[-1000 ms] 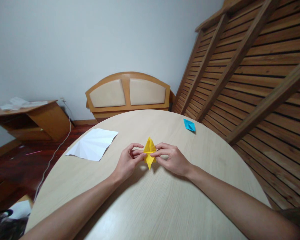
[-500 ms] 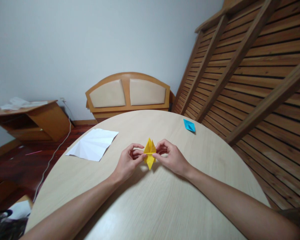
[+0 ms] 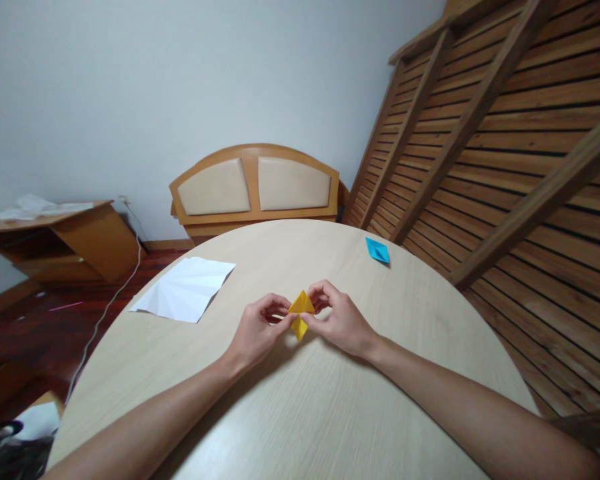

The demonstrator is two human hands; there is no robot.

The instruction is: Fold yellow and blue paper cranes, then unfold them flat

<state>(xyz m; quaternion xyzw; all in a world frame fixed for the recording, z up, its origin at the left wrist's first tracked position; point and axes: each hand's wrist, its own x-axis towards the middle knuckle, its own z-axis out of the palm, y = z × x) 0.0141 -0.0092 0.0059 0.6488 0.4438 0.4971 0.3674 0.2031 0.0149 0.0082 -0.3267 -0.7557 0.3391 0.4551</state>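
A small folded piece of yellow origami paper is held between both hands over the middle of the round table. My left hand pinches its left side, thumb on the near face and fingers curled behind. From the right, my right hand grips the other side, its thumb pressed near the centre crease. One point of the paper stands up at the far side and another points down toward me. The fingertips behind the paper are partly hidden.
A creased white sheet lies on the table at the left. A folded blue paper rests near the far right edge. Beyond are a headboard, a slatted wooden frame and a low cabinet.
Both thumbs have moved inward over the yellow paper. Its upper points, spread apart before, now look closed into a single flatter point. The blue paper and white sheet stay in place.
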